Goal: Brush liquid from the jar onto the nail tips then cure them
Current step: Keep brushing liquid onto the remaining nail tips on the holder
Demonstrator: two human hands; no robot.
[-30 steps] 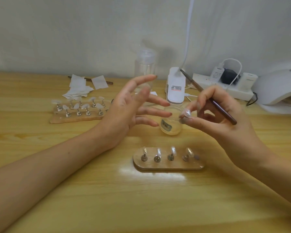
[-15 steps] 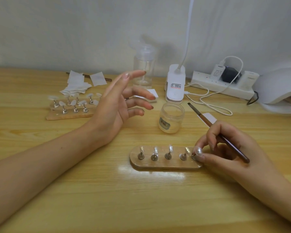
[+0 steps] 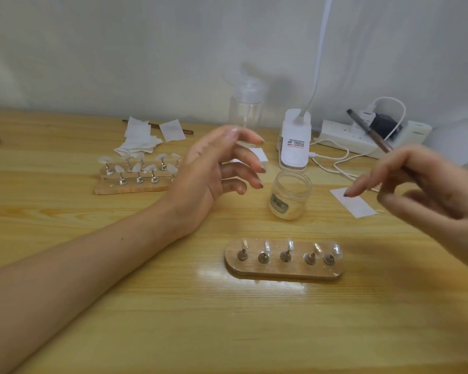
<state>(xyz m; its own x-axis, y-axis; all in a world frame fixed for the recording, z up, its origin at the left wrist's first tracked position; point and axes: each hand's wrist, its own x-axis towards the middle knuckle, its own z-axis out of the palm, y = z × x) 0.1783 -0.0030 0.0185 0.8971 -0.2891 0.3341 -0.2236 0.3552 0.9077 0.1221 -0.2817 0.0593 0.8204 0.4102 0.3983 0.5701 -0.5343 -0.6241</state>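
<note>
Our left hand [image 3: 211, 174] hovers mid-frame, fingers loosely spread. Our right hand [image 3: 427, 193], far right, grips a thin brown brush [image 3: 370, 132].

Wood, metal, plastic
Glossy wooden counter [image 3: 173, 319]; clear plastic jar [image 3: 289, 197] between left hand [image 3: 208, 179] and right hand [image 3: 430, 193]; below them, wooden holder [image 3: 281, 271], metal pegs [image 3: 264, 257], glossy nail tips [image 3: 337, 251].

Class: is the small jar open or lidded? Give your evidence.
Open. The jar stands upright with a bare rim and no lid on it.
</note>
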